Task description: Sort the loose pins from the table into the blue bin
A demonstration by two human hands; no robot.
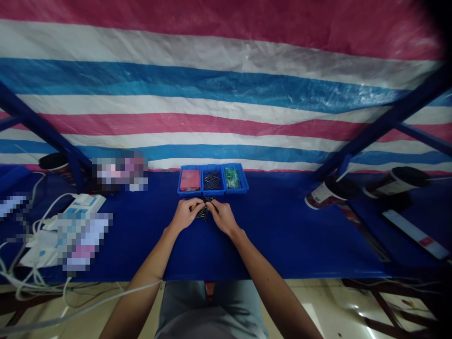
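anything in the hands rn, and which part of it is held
The left hand and right hand are at small dark pieces; any hold is too small to tell.

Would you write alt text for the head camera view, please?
Two hands, left and right, meet over a small pile of dark screws on a blue table, just before three blue bins holding pink, dark and green items.

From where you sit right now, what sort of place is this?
Probably a small workshop bench: blue parts bins with dark screw-like pieces, a power strip, striped sheeting behind.
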